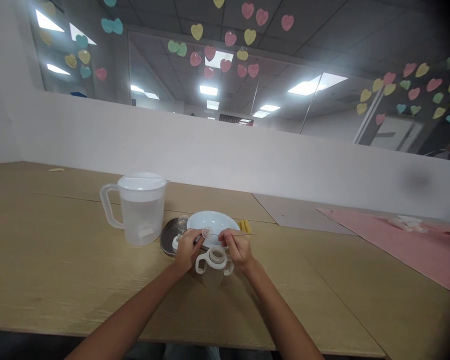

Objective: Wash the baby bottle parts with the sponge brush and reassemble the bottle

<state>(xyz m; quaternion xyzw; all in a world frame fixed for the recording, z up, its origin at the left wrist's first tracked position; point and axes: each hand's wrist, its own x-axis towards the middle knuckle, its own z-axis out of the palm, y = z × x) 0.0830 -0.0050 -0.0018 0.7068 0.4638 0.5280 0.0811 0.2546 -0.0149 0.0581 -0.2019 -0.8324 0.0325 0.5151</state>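
My left hand (187, 248) is closed around a small clear round part (207, 233), its exact kind too small to make out. A thin stick (250, 234) is pinched in my right hand (237, 247), its far end pointing at the clear part. Just below both hands stands a two-handled baby bottle (214, 272), upright with its mouth uncovered. Behind them sits a white bowl (210, 218). A dark round tray (166, 238) beside my left hand bears a clear dome-shaped piece (183, 221) and a white ring-like part (175, 243).
To the left stands a lidded translucent pitcher (142, 215), its handle facing left. Yellow pieces (245, 226) lie right of the bowl. A pink sheet (390, 245) with white items (408, 223) covers the table's right side. A white wall (210, 150) rises behind.
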